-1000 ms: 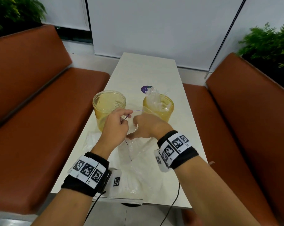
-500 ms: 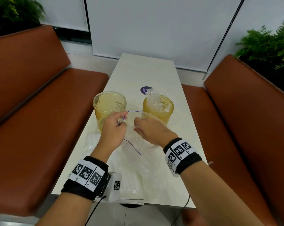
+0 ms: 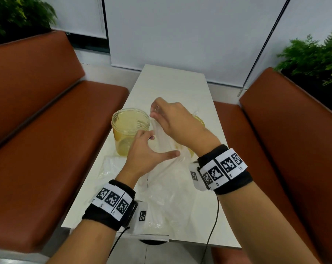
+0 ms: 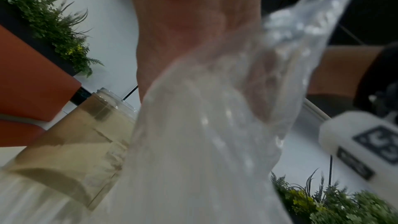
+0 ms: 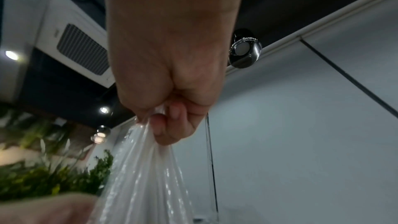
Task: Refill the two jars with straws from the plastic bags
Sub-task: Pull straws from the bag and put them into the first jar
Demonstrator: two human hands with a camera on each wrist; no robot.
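Observation:
Two yellow-tinted clear jars stand mid-table: the left jar point(image 3: 130, 126) point(image 4: 75, 134) looks empty, and only the rim of the right jar point(image 3: 198, 120) shows behind my right hand. My right hand point(image 3: 157, 113) point(image 5: 159, 120) is raised between the jars and pinches the top of a bundle of clear-wrapped straws point(image 5: 140, 176) point(image 3: 160, 133). The bundle rises out of a clear plastic bag point(image 4: 204, 134). My left hand point(image 3: 148, 141) holds that bag lower down, with fingers curled at its mouth and thumb spread.
More clear plastic bags lie crumpled on the near part of the white table point(image 3: 170, 82), one at the left edge point(image 3: 111, 168) and one between my wrists point(image 3: 170, 197). Brown benches point(image 3: 37, 149) flank the table on both sides. Wrist cables hang off the near edge.
My right hand has gone from the bag's mouth up and away, drawing the straws out. The left hand has stayed low by the left jar, its thumb now spread.

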